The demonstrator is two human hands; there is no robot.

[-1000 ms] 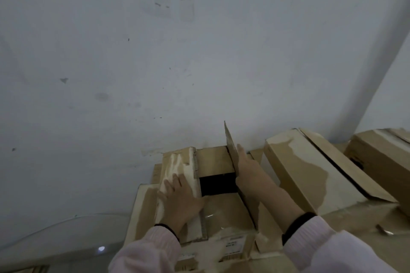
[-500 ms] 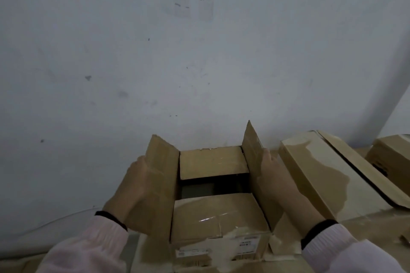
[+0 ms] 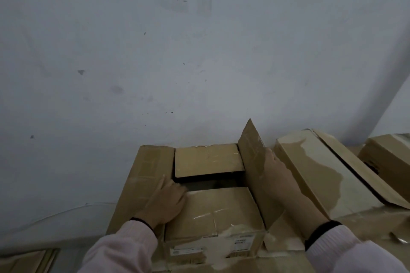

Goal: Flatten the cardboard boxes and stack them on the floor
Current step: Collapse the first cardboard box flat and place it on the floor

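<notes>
Tape-torn cardboard box, flaps open

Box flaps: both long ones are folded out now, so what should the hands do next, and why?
Probably lift the near inner flap with the left hand, which already rests at its edge by the dark gap. The right hand holds the right flap out; the far inner flap also lies shut. Both must open before the box can collapse.

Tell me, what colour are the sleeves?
Pale pink sleeves, with black cuffs, seen in the head view.
</notes>
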